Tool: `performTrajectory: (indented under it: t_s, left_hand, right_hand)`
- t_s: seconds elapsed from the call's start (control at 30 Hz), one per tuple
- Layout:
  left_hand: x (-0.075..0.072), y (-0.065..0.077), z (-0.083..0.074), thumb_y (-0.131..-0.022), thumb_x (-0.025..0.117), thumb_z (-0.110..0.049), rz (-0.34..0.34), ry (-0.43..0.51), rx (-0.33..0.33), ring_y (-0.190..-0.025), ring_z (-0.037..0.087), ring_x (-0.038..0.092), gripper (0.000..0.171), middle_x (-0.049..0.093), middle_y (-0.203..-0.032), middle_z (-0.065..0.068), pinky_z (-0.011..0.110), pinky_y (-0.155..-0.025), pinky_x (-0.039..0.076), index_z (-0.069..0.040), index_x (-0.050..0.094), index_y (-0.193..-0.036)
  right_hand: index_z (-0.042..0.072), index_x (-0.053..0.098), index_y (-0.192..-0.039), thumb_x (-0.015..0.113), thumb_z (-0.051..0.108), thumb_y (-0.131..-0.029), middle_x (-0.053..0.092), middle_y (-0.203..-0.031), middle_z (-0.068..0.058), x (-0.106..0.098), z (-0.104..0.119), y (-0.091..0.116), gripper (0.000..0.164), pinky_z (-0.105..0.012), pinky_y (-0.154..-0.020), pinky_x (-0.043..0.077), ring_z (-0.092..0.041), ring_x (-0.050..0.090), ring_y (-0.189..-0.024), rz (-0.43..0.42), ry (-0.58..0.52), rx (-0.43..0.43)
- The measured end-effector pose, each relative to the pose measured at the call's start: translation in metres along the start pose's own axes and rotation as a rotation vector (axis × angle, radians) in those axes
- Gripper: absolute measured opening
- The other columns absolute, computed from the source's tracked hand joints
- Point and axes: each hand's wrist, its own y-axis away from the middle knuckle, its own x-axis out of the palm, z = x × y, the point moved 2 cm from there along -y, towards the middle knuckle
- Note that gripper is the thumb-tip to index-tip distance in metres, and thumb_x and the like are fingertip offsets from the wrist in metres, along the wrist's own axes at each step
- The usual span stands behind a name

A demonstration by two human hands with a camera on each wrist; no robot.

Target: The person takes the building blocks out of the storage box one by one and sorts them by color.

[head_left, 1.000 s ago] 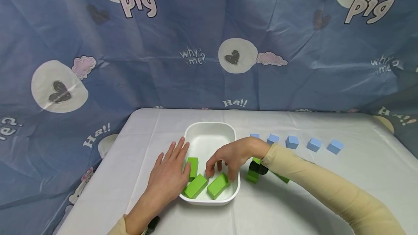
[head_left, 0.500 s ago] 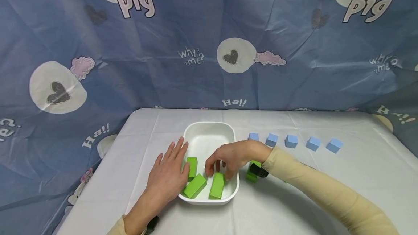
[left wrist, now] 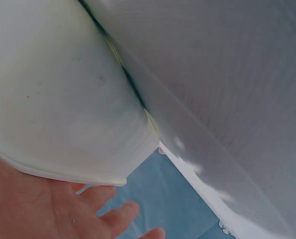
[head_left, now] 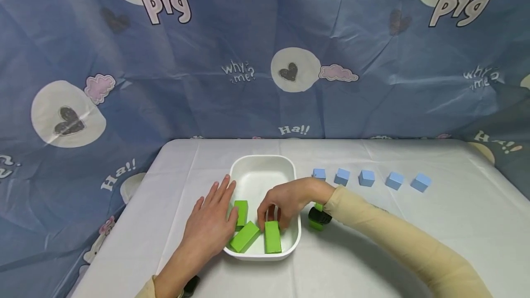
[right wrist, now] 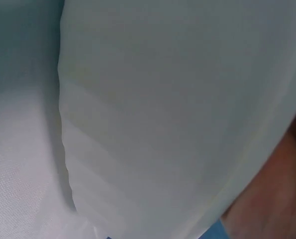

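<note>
A white tub [head_left: 296, 243] stands on the table with three green blocks in its near half. My right hand [head_left: 285, 199] reaches over the tub's right side, fingers curled down, and pinches the far end of the rightmost green block [head_left: 273, 237]. Flat and spread, my left hand [head_left: 209, 222] rests at the left rim. Close to its thumb lie a second green block [head_left: 241, 215], partly covered, and a slanted green block [head_left: 245, 237]. Both wrist views mostly show the tub's outer wall [left wrist: 63, 99], with part of the left hand [left wrist: 48, 209] and right hand [right wrist: 274, 194] at the edges.
To the right of the tub, several blue cubes [head_left: 366, 178] form a row across the white table [head_left: 372, 266]. Under the right wrist, more green [head_left: 316, 225] shows beside the tub, mostly hidden. A blue patterned cloth [head_left: 248, 105] hangs behind the table.
The rightmost green block in the tub has turned from slanted to nearly straight, and my right fingers have closed onto its far end. The left hand stays at the rim.
</note>
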Motion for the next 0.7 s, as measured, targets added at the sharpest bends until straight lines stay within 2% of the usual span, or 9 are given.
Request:
performTrajectory:
  t_s: [0.3, 0.53, 0.7]
  left_hand:
    - [-0.0003, 0.0002, 0.0005, -0.100, 0.047, -0.032, -0.012, 0.006, 0.008, -0.146, 0.031, 0.023, 0.058, 0.023, -0.162, 0.005, 0.062, -0.110, 0.025, -0.010, 0.036, -0.153]
    - [0.0000, 0.0001, 0.0009, -0.100, 0.047, -0.031, -0.015, 0.006, 0.009, -0.146, 0.032, 0.023, 0.058, 0.023, -0.162, 0.005, 0.062, -0.109, 0.026, -0.010, 0.036, -0.153]
    - [0.0004, -0.0002, 0.0009, -0.100, 0.047, -0.032, -0.015, 0.009, 0.007, -0.146, 0.032, 0.023, 0.058, 0.023, -0.162, 0.005, 0.062, -0.109, 0.026, -0.010, 0.037, -0.153]
  right_hand:
    - [0.016, 0.071, -0.107, 0.081, -0.003, -0.077, 0.063, -0.093, 0.009, -0.0030, -0.0056, 0.0003, 0.037, -0.025, -0.086, 0.053, -0.016, 0.062, -0.093, 0.029, -0.138, -0.126]
    - [0.013, 0.069, -0.110, 0.078, -0.004, -0.078, 0.065, -0.094, 0.007, -0.0032, -0.0089, 0.0005, 0.037, -0.031, -0.088, 0.054, -0.009, 0.061, -0.091, 0.030, -0.191, -0.193]
    - [0.012, 0.069, -0.109, 0.080, -0.001, -0.079, 0.065, -0.092, 0.004, -0.0048, -0.0093, 0.0015, 0.034, -0.035, -0.087, 0.054, -0.012, 0.061, -0.090, 0.021, -0.219, -0.224]
